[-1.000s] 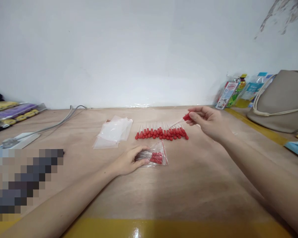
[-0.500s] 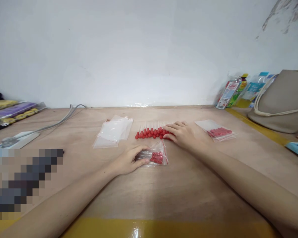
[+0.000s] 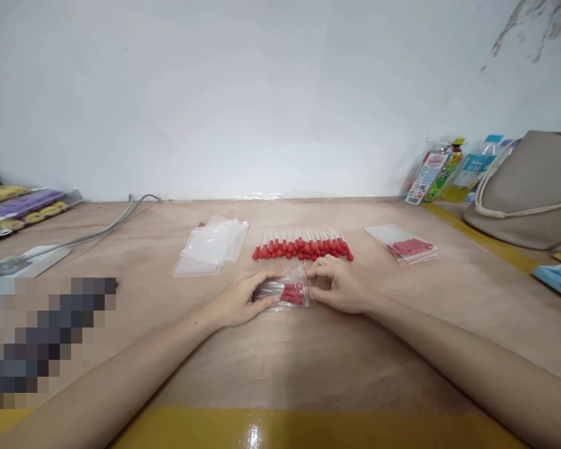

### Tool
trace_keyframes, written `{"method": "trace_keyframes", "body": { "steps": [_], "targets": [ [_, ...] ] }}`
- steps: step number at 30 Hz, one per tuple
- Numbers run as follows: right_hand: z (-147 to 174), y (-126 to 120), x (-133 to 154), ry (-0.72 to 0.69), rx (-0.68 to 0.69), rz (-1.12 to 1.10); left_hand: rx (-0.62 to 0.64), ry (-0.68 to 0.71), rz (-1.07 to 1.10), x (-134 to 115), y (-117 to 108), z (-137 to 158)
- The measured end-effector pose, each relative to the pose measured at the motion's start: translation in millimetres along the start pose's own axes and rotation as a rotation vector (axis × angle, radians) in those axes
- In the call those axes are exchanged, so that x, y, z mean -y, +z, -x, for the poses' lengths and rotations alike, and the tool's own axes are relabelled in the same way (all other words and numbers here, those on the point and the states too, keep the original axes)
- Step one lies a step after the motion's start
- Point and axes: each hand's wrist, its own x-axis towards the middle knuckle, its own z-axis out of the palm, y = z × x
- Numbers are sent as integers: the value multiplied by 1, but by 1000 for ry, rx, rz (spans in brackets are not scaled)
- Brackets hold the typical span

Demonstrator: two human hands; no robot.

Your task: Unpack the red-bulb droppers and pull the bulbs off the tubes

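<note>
A clear zip-lock bag [image 3: 287, 276] lies on the table in front of me, its red-striped zip edge towards the right. Inside are several glass droppers with red rubber bulbs [image 3: 292, 293]. My left hand [image 3: 240, 300] grips the bag's left end between thumb and fingers. On the other side, my right hand [image 3: 340, 287] has its fingertips closed on the zip edge. Just behind the bag, a row of loose droppers [image 3: 303, 249] lies with red bulbs facing me and clear stems pointing to the wall.
Flat, see-through bags [image 3: 212, 244] are stacked to the left. A filled bag of droppers [image 3: 409, 247] lies right. Farther out are a power strip with cable [image 3: 42, 259], drink bottles [image 3: 472, 171], a grey-beige bag [image 3: 533, 193] and yellow-and-purple packets [image 3: 28, 206].
My right hand has come away from the loose droppers, moving towards me and down to the bag's zip edge. My left hand stays on the bag.
</note>
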Motion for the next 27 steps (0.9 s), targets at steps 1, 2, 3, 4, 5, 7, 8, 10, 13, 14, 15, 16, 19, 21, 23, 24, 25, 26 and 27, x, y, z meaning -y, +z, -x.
{"method": "trace_keyframes", "body": {
  "steps": [1,2,3,4,5,7,8,10,13,14,15,16,19,21,23,24,25,26,27],
  "targets": [
    [-2,0,2,-3,44,-32,-16,2,-9,0,1,0],
    [-3,1,3,-6,81,-61,-33,5,-19,-1,2,-1],
    [-5,1,4,-8,109,-85,-52,8,-27,-1,4,-1],
    [-6,2,4,-5,130,-99,-69,14,-32,-1,5,-2],
    [-7,2,5,5,144,-100,-84,20,-34,-1,6,-2],
    [-9,5,5,39,157,-79,-100,29,-33,-1,8,-3],
    [-10,6,5,51,162,-74,-103,30,-32,-1,9,-4],
    [-11,8,6,75,164,-101,-100,25,-29,-1,9,-4],
    [-11,10,7,153,151,-241,-79,-1,-23,-1,8,-4],
    [-10,11,8,185,141,-292,-72,-3,-21,-2,7,-4],
    [-9,11,9,212,130,-332,-66,-1,-21,-2,7,-4],
    [-9,11,10,228,118,-356,-60,2,-20,-2,7,-4],
    [-7,10,11,209,96,-332,-53,3,-16,-2,7,-3],
    [-6,10,9,187,65,-294,-53,-3,-15,-2,7,-3],
    [-6,9,5,192,18,-297,-53,-9,-18,-1,7,-3],
    [-6,8,3,205,-6,-323,-51,-14,-21,-2,7,-3],
    [-6,8,1,220,-24,-361,-49,-20,-24,-2,6,-3],
    [-6,6,-1,237,-35,-402,-45,-27,-28,-2,6,-2],
    [-5,5,-3,259,-38,-442,-40,-30,-32,-2,5,-2]
  ]
}}
